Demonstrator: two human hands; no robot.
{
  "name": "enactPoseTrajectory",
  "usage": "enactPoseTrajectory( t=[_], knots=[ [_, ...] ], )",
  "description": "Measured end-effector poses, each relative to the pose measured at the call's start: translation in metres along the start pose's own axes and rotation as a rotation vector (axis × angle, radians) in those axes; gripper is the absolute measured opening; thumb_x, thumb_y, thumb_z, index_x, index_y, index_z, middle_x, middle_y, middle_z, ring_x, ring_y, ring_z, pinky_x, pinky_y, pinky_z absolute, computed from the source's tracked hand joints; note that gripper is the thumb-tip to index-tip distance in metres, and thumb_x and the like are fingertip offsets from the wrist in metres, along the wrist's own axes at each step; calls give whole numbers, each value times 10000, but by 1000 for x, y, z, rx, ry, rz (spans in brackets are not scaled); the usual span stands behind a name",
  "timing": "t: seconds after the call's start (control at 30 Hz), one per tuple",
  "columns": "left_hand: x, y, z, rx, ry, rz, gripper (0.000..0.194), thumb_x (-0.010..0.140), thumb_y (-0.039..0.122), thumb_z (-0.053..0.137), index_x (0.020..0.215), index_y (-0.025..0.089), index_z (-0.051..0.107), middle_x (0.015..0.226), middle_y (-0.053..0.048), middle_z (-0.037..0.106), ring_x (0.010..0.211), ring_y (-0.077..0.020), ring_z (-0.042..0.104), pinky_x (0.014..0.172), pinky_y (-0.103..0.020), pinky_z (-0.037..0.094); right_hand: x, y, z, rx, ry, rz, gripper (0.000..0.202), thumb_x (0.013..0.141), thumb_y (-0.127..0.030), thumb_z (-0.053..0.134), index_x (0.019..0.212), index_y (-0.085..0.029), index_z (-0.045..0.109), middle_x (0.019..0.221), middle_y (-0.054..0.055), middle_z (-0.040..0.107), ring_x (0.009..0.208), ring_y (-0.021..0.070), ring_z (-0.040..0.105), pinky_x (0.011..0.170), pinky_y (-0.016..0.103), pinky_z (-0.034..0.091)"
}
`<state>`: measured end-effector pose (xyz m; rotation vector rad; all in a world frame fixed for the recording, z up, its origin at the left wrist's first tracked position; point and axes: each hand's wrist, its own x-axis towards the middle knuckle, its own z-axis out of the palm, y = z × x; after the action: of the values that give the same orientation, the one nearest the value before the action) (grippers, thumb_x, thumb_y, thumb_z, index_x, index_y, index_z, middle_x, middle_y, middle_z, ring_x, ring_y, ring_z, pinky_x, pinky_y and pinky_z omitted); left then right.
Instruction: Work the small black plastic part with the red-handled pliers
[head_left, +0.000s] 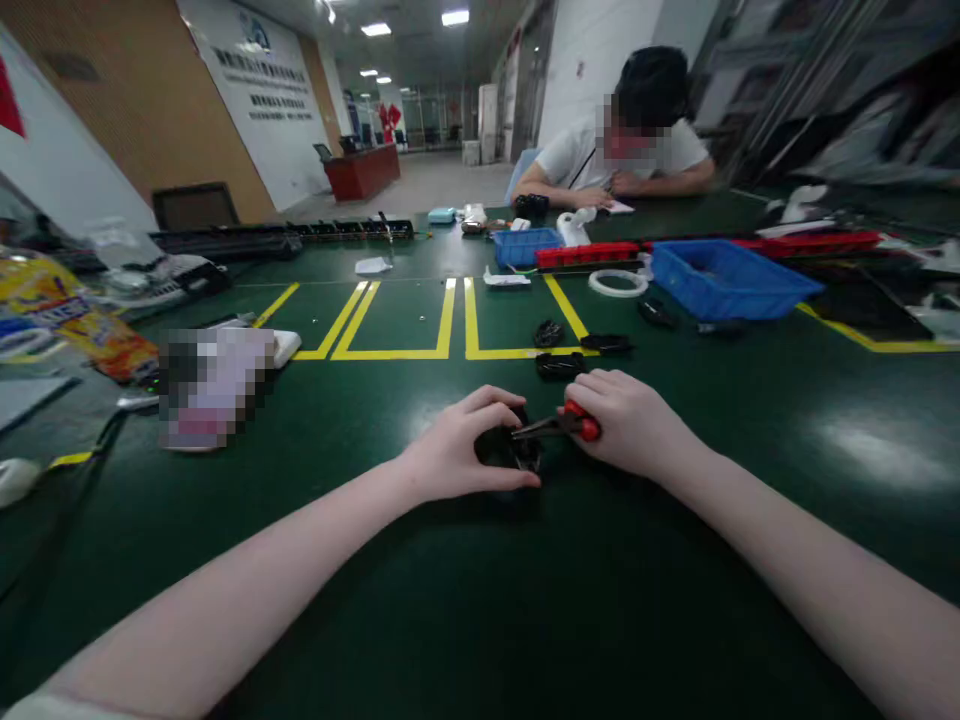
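Note:
My left hand [457,445] grips a small black part [517,455] between thumb and fingers, low over the green table. What kind of part it is I cannot make out. In my right hand [626,420] are needle-nose pliers [559,425] with red handles, the fist closed round them. Their dark metal tips point left and meet the black part near its upper side; whether they clamp anything there is too small to tell. Just beyond my hands lie several black pieces, among them a black oblong piece [561,366] and a rounder black piece [548,333].
Yellow tape lines [390,354] mark the green table [480,620]. Farther back stand a blue bin [739,285], a smaller blue bin [525,245], a white ring [618,283] and red strips [589,256]. A phone [221,385] lies left. Across the table sits a person [622,150].

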<state>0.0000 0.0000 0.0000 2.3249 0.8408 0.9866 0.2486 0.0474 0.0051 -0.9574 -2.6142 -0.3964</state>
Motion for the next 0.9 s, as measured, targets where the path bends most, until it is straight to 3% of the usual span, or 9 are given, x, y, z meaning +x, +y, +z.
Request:
enactPoseTrajectory(
  t=[0.47,0.9],
  knots=[
    [0,3,-5,-14,-64,-63,407,751,411,835,1008,178,621,1307,-141,573,1206,-299,588,973,-462,534,0,-6,-6,35,-65,30,55,771,-181,565,750,-199,517,789,78,629,709,203,547,653,317,413],
    [1,0,-5,-16,-78,-69,425,754,442,830,1021,187,619,1325,-138,558,1218,-302,584,998,-469,526,1,-2,-2,55,-35,1,55,772,-180,544,731,-205,519,747,70,622,676,206,555,631,322,427]
  ],
)
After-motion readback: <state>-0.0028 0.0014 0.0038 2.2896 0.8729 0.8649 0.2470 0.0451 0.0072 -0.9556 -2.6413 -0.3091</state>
